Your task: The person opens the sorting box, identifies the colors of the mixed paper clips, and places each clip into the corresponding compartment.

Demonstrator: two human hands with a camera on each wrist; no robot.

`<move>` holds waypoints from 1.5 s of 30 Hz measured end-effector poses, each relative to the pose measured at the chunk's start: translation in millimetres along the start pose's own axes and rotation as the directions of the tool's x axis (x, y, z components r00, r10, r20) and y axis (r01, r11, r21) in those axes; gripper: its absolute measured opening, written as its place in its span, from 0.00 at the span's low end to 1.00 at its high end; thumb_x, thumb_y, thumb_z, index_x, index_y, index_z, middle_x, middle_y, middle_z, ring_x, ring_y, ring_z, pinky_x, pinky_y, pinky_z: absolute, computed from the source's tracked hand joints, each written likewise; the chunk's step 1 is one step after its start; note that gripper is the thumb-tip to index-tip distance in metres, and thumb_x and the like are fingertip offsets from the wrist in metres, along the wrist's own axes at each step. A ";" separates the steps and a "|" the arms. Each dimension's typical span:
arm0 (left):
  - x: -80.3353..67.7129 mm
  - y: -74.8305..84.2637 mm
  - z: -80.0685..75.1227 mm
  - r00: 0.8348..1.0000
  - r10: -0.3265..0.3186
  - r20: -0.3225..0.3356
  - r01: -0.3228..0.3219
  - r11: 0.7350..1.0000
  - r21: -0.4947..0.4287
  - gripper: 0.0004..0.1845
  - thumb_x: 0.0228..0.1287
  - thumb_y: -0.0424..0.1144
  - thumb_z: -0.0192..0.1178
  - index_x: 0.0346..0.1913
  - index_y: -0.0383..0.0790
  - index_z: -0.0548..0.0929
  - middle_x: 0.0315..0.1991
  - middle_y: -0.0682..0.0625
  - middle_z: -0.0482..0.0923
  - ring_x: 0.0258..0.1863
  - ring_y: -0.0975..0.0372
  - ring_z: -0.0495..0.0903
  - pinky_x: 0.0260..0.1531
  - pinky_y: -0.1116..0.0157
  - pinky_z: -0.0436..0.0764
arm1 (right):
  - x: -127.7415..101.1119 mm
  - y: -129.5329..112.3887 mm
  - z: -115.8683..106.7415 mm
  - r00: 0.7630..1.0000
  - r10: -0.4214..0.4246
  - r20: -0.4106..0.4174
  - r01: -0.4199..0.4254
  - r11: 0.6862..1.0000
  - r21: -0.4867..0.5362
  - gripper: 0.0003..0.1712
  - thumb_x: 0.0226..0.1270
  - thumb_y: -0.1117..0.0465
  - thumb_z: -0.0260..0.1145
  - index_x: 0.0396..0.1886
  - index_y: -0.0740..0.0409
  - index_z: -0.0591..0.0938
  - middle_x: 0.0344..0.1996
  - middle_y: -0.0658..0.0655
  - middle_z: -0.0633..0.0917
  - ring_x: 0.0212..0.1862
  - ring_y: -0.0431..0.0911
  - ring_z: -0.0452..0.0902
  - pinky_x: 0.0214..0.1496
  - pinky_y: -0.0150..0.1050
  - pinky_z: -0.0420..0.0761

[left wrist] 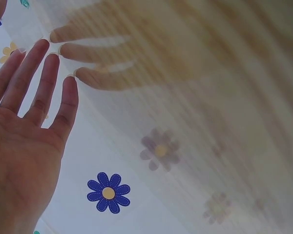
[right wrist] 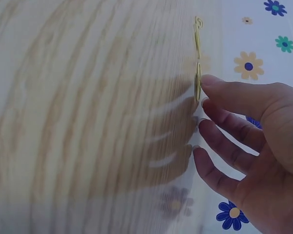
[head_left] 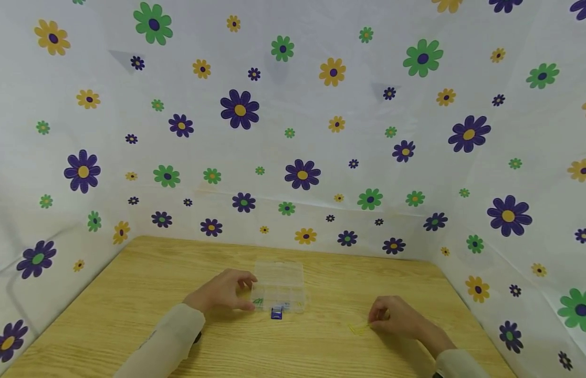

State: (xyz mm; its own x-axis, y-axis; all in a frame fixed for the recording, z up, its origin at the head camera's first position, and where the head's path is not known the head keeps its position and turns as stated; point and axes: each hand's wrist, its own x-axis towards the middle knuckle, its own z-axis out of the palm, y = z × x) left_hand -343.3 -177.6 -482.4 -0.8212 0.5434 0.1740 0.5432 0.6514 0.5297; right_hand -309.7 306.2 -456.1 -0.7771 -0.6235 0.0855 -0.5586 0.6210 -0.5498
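Observation:
My left hand (head_left: 224, 291) rests at the left side of a clear plastic compartment box (head_left: 280, 292), its fingers spread and fingertips down on the tabletop in the left wrist view. Inside the box, small green pieces (head_left: 258, 302) lie in the front left compartment. My right hand (head_left: 397, 317) is to the right of the box. Its thumb and index finger pinch the near end of a yellow paper clip (right wrist: 198, 85), low at the table. Another yellow paper clip (right wrist: 197, 41) lies in line beyond it. The other fingertips (right wrist: 199, 151) touch the tabletop.
A small blue clip-like piece (head_left: 276, 313) stands against the front of the box. The box's clear lid (head_left: 279, 273) is folded back. Wood-grain tabletop (head_left: 312, 352) lies beneath everything, with flower-printed white sheeting (head_left: 283, 147) behind and on both sides.

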 end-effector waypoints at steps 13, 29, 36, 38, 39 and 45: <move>-0.1 0.2 0.5 1.000 0.011 -0.001 -0.011 1.000 0.003 0.37 0.51 0.57 0.78 0.59 0.37 0.83 0.51 0.49 0.87 0.48 0.57 0.83 0.54 0.55 0.83 | -0.2 6.6 1.5 0.999 -0.009 0.036 0.008 1.000 0.022 0.04 0.65 0.64 0.73 0.31 0.56 0.85 0.33 0.50 0.84 0.36 0.29 0.74 0.38 0.29 0.79; -1.4 1.6 -2.0 1.000 0.013 -0.001 -0.013 1.000 0.012 0.36 0.51 0.56 0.79 0.59 0.37 0.84 0.48 0.51 0.87 0.47 0.58 0.83 0.53 0.55 0.83 | 35.9 -28.5 -2.1 0.999 -0.045 -0.017 0.045 0.999 -0.024 0.04 0.67 0.65 0.72 0.32 0.55 0.85 0.33 0.48 0.85 0.36 0.30 0.76 0.35 0.30 0.81; -0.8 0.2 -1.4 1.000 0.013 -0.001 -0.013 1.000 0.019 0.36 0.51 0.56 0.79 0.58 0.37 0.84 0.47 0.51 0.87 0.47 0.58 0.83 0.53 0.55 0.83 | 54.7 -42.4 6.3 0.998 -0.065 -0.021 0.064 0.997 -0.040 0.05 0.67 0.66 0.71 0.31 0.55 0.85 0.32 0.48 0.85 0.35 0.30 0.76 0.35 0.29 0.81; -0.9 0.4 -1.7 1.000 0.021 -0.005 -0.020 1.000 0.023 0.36 0.51 0.56 0.79 0.58 0.36 0.84 0.47 0.51 0.87 0.46 0.58 0.83 0.53 0.55 0.84 | 59.6 -45.4 9.5 0.997 -0.070 -0.027 0.069 0.997 -0.041 0.05 0.67 0.66 0.71 0.31 0.54 0.85 0.32 0.49 0.85 0.35 0.30 0.76 0.35 0.29 0.81; -1.0 0.4 -1.6 1.000 0.021 -0.007 -0.020 0.999 0.025 0.36 0.51 0.56 0.79 0.58 0.36 0.84 0.46 0.51 0.87 0.46 0.58 0.83 0.53 0.55 0.84 | 62.0 -47.0 11.1 0.997 -0.071 -0.029 0.070 0.997 -0.041 0.05 0.67 0.67 0.71 0.31 0.54 0.85 0.32 0.49 0.85 0.35 0.30 0.76 0.35 0.29 0.81; -1.2 2.6 -2.2 1.000 0.028 -0.005 -0.027 0.999 0.017 0.35 0.51 0.55 0.79 0.58 0.37 0.84 0.46 0.51 0.87 0.46 0.59 0.83 0.52 0.56 0.84 | 76.3 -59.0 18.7 0.996 -0.081 -0.023 0.079 0.996 -0.048 0.06 0.67 0.66 0.71 0.31 0.54 0.86 0.32 0.48 0.85 0.36 0.31 0.76 0.35 0.29 0.80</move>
State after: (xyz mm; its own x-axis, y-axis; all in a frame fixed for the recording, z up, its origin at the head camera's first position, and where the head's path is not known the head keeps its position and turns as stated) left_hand -341.3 -177.8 -479.4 -0.8069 0.5584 0.1927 0.5684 0.6451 0.5106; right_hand -330.6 213.1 -432.7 -0.7362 -0.6602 0.1488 -0.6318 0.5917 -0.5007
